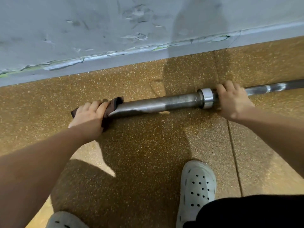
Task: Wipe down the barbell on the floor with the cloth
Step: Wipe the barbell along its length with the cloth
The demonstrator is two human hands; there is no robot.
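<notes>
One barbell point(156, 104) lies on the speckled brown floor point(148, 145), running roughly parallel to the scuffed grey wall point(98, 30) behind it. One cloth point(113, 104), dark brown, is bunched around the free end of the barbell's thick sleeve. Two hands are on the bar, and two pale grey perforated clogs point(197, 186) show at the bottom of the view, one whole and one cut off by the lower edge. A black garment point(255, 211) fills the lower right corner.

The left hand point(89, 112) covers the cloth from above. Its fingers point(97, 104) curl over the fabric and the sleeve end beneath it, gripping the cloth against the metal. Folds of cloth stick out past the fingertips on the far side, and a corner shows at the thumb side. The bare sleeve starts just beyond these fingers and runs towards the other hand. It is dull grey, with a darker patch along its near side.

The right hand point(233, 99) clasps the barbell where the thin shaft point(271, 88) meets the shiny collar point(207, 97). Its fingers point(228, 86) curl over the top of the bar and touch the collar. The shaft carries on past this hand and out of view at the right edge.
</notes>
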